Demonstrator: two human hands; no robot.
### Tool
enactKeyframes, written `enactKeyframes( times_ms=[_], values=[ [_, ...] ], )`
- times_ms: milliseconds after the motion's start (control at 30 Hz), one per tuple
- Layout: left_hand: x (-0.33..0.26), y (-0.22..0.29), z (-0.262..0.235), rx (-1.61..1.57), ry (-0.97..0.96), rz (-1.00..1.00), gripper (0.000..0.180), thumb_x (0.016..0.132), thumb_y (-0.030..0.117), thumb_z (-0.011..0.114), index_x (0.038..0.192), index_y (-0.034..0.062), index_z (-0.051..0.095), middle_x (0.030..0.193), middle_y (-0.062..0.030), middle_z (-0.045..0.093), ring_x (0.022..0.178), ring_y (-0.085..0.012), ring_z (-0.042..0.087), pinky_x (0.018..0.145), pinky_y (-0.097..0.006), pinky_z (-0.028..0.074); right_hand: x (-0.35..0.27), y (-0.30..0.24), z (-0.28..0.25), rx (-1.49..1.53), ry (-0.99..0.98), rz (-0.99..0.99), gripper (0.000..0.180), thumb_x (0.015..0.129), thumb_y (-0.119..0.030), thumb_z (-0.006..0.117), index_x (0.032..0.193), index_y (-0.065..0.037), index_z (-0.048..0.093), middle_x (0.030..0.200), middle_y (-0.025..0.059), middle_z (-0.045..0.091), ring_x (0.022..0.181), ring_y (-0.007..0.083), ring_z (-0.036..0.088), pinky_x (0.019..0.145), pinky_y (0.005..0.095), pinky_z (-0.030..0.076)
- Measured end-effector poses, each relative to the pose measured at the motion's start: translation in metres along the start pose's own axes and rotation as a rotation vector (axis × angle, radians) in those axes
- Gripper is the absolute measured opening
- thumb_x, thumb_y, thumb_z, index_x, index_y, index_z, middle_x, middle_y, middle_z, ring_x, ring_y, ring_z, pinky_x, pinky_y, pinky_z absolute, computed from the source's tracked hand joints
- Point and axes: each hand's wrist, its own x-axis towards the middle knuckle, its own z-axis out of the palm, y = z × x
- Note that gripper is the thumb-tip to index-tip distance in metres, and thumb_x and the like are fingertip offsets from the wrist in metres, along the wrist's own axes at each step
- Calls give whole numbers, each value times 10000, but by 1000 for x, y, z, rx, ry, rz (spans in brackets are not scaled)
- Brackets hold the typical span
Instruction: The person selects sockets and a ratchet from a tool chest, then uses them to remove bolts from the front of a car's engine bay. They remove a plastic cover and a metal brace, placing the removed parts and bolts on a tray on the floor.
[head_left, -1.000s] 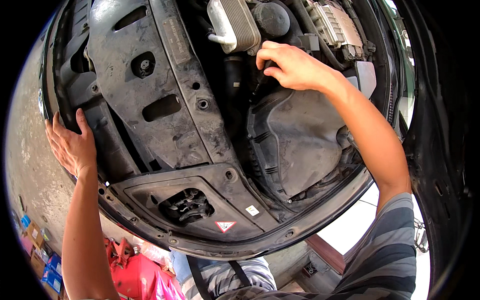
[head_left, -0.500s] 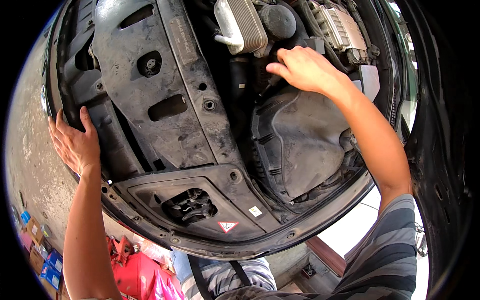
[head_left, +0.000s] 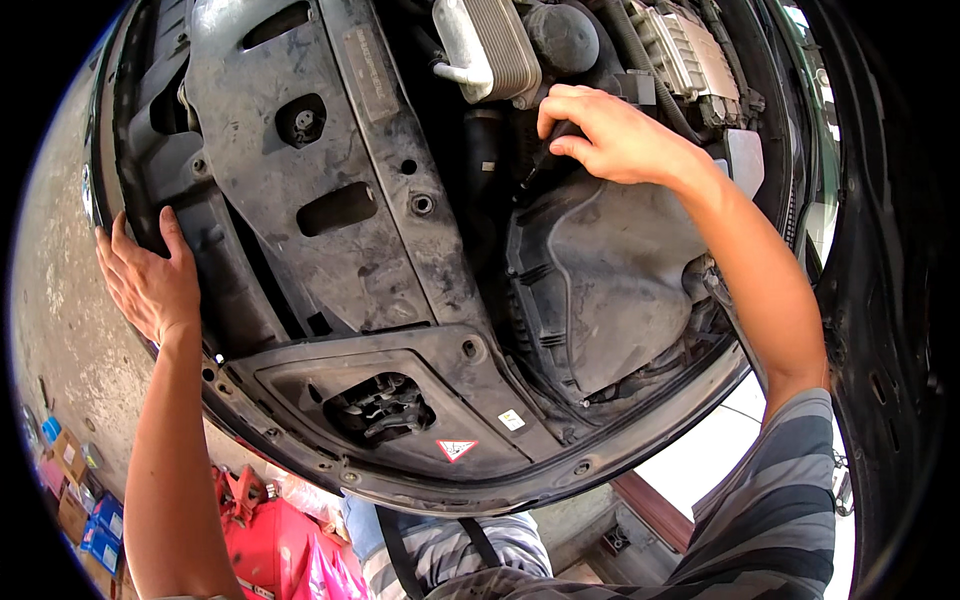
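Observation:
My right hand point(head_left: 610, 135) is closed around a dark-handled screwdriver point(head_left: 540, 170) in the engine bay. Its shaft slants down and to the left, and the tip is close to the upper left edge of a dusty black plastic housing point(head_left: 620, 290). Whether the tip touches a screw cannot be made out. At the far left, my left hand point(head_left: 150, 285) lies with spread fingers on the car's front edge, next to the black plastic front cover point(head_left: 260, 150). Nothing is in that hand.
Beyond my right hand are a ribbed metal cooler point(head_left: 490, 50), a round black cap point(head_left: 563, 40) and a pale finned module point(head_left: 685, 55). A dark hose point(head_left: 484, 150) runs beside the housing. The raised hood point(head_left: 890, 300) stands at right. Boxes point(head_left: 100, 535) and red bags point(head_left: 280, 545) lie below left.
My right hand has shifted slightly left and its fingers have curled further round the screwdriver handle, which now shows more. My left hand stays in place.

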Motion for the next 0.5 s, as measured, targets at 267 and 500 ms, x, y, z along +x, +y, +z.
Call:
enactKeyframes(
  times_ms=[267, 500],
  values=[
    [-1, -3, 1, 19, -5, 1, 678, 918, 591, 534, 1393, 114, 450, 1486, -170, 401, 1388, -330, 363, 1141, -418, 295, 12, -15, -6, -113, -143, 404, 322, 884, -258, 653, 1068, -2, 584, 1039, 203, 665, 999, 350, 638, 852, 450, 499],
    [-1, -2, 2, 27, -7, 14, 705, 927, 613, 498, 1413, 107, 438, 1497, -173, 385, 1398, -329, 349, 1144, -422, 289, -2, -1, 1, -19, -6, 260, 329, 848, -209, 676, 1089, -3, 587, 980, 198, 667, 949, 356, 636, 840, 427, 502]
  ],
)
